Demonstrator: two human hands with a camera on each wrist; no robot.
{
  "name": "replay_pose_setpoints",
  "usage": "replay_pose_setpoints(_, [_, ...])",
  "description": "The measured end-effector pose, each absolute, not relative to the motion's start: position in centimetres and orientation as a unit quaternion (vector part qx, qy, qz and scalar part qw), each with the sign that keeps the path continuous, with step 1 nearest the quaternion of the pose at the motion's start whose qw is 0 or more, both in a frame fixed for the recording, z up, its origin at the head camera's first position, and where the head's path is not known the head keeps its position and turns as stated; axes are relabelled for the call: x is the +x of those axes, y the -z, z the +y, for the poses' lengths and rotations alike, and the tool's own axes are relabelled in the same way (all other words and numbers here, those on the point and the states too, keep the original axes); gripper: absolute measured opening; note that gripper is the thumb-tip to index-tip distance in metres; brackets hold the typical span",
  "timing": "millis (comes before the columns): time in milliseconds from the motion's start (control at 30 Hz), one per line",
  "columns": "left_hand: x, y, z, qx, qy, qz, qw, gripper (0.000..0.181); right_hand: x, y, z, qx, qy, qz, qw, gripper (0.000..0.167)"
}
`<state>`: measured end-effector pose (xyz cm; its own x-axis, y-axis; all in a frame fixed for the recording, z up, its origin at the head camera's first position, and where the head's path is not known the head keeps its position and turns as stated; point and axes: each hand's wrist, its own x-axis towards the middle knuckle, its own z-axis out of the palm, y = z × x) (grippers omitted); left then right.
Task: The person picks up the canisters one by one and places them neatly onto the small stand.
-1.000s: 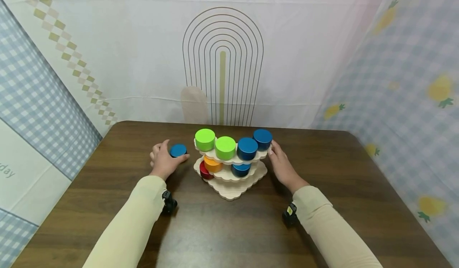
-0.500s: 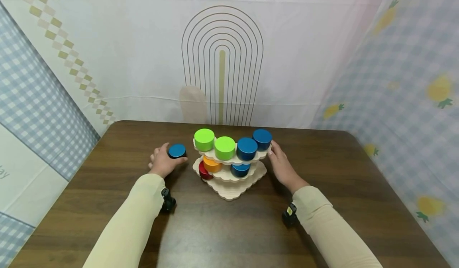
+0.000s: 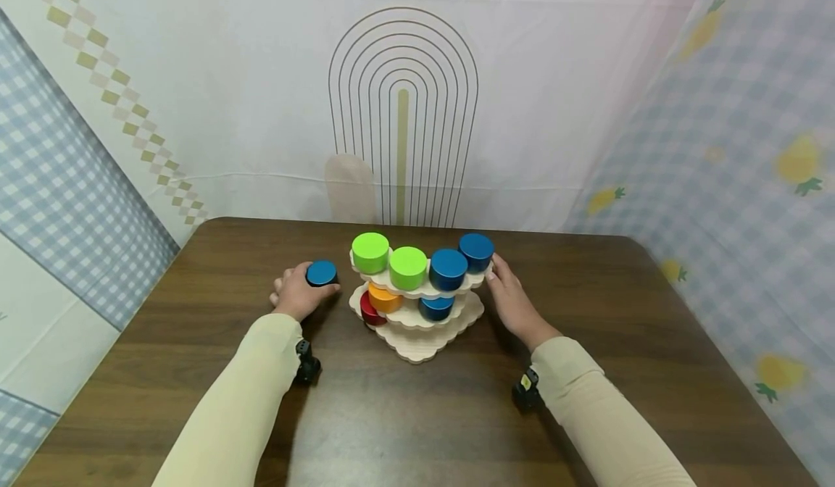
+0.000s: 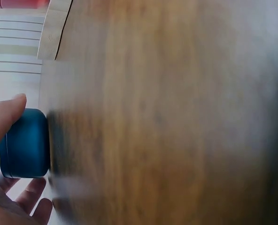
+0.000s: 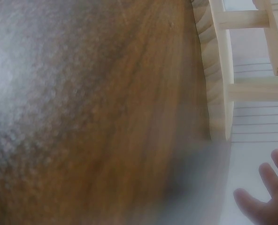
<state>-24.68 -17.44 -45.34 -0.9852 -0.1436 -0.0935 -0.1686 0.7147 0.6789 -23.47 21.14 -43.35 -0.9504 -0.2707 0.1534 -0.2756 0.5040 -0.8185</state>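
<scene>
My left hand (image 3: pixel 300 295) pinches a blue cylinder block (image 3: pixel 322 272) between thumb and fingers, left of the tiered wooden stand (image 3: pixel 417 346). In the left wrist view, the blue block's (image 4: pixel 27 145) base meets the tabletop, with the thumb on one side and fingers on the other. My right hand (image 3: pixel 515 302) touches the right corner of the stand's top tier, beside a blue block (image 3: pixel 477 252). Its visible fingers (image 5: pixel 269 180) are extended in the right wrist view; its thumb and index finger are out of that view.
Two green blocks (image 3: pixel 408 268) and another blue block (image 3: pixel 448 269) also stand on the top tier. Below are an orange block (image 3: pixel 384 298), a red block (image 3: pixel 372 309) and a blue block (image 3: pixel 436 308). A patterned cloth (image 3: pixel 274 110) hangs behind the brown table (image 3: pixel 404 429).
The head view has shifted slightly. My left fingers have come closer around the blue block. The right hand stays at the stand's corner, and the blocks on the tiers have not moved.
</scene>
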Motion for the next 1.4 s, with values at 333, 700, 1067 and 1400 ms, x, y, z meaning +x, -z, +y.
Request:
replay_pose_setpoints(333, [-24.5, 45.3, -17.2, -0.087, -0.372, 0.924, 0.011, 0.075, -23.4, 43.1, 21.2, 0.165, -0.479, -0.862, 0.001, 0.051])
replay_pose_setpoints(700, [-23.8, 44.4, -17.2, -0.102, -0.392, 0.914, 0.007, 0.073, -23.5, 43.3, 21.2, 0.153, -0.477, -0.866, -0.003, 0.052])
replay_pose_setpoints(1067, [-22.8, 43.6, -16.9, -0.087, -0.405, 0.91, -0.017, 0.072, -23.5, 43.2, 21.0, 0.146, -0.475, -0.868, -0.004, 0.052])
replay_pose_setpoints(1400, [-21.2, 42.7, -15.8, -0.067, -0.428, 0.901, -0.035, 0.073, -23.3, 43.1, 21.0, 0.146, -0.473, -0.869, -0.004, 0.052])
